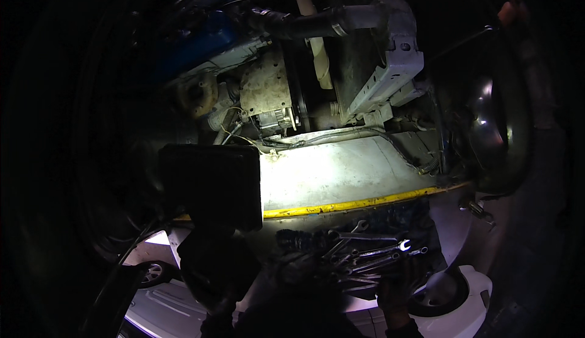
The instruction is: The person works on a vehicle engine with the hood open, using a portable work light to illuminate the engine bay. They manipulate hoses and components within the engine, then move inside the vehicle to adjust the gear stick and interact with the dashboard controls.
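Several combination wrenches lie in a loose pile on a dark cloth or tray below the yellow edge strip. My right hand, dark and in shadow, is at the right side of this pile. Its fingers are too dark to show whether they grip a wrench. At the lower left, my left hand is only a dark outline beneath a black, angular shape. Whether it holds that shape is hidden. Above it, a black rectangular object with rounded corners blocks part of the engine bay.
A brightly lit white panel runs along the engine bay, edged by a yellow strip. Beyond are an alternator, a pale fan blade, a grey bracket and a thick hose. White cars stand below.
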`<action>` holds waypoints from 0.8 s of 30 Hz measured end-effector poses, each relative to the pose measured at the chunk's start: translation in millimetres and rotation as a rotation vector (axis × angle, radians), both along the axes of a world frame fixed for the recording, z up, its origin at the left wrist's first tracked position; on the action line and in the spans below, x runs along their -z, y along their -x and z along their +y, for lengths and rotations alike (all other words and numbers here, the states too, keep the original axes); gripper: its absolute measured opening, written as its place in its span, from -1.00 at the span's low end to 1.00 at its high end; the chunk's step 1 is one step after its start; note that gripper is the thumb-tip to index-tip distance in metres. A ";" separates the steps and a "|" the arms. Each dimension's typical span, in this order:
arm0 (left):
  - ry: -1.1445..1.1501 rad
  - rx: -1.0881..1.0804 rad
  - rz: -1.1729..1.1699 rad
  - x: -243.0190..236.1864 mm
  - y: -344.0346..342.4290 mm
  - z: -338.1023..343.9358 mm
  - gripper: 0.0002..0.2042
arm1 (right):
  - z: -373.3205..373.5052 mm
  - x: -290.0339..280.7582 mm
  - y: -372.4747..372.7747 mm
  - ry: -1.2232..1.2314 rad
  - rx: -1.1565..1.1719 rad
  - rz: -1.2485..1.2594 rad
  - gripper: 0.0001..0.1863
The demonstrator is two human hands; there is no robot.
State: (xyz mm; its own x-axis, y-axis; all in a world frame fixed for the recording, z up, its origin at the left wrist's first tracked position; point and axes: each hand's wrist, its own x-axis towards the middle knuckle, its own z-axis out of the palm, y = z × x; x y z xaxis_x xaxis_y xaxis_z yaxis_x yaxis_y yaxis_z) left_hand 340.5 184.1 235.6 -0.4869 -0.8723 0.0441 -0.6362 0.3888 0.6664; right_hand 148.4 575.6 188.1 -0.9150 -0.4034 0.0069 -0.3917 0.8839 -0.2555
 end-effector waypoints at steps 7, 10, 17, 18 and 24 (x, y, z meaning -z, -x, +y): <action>-0.047 -0.004 0.073 3.0 0.3 -1.6 0.17 | 0.2 3.1 -0.4 0.071 0.003 -0.033 -0.28; -0.141 -0.003 0.155 -1.4 10.9 3.3 0.17 | 0.2 4.3 -0.6 0.117 0.055 -0.045 -0.22; -0.235 -0.005 0.272 -5.4 9.0 6.7 0.18 | 0.2 4.1 -1.8 -0.023 0.013 0.040 -0.24; -0.190 0.002 0.230 0.5 5.4 6.0 0.18 | 0.6 4.9 -1.6 -0.024 0.010 0.040 -0.24; -0.060 -0.007 0.138 15.7 -4.8 5.6 0.21 | 2.6 6.2 -3.2 -0.030 -0.005 0.044 -0.24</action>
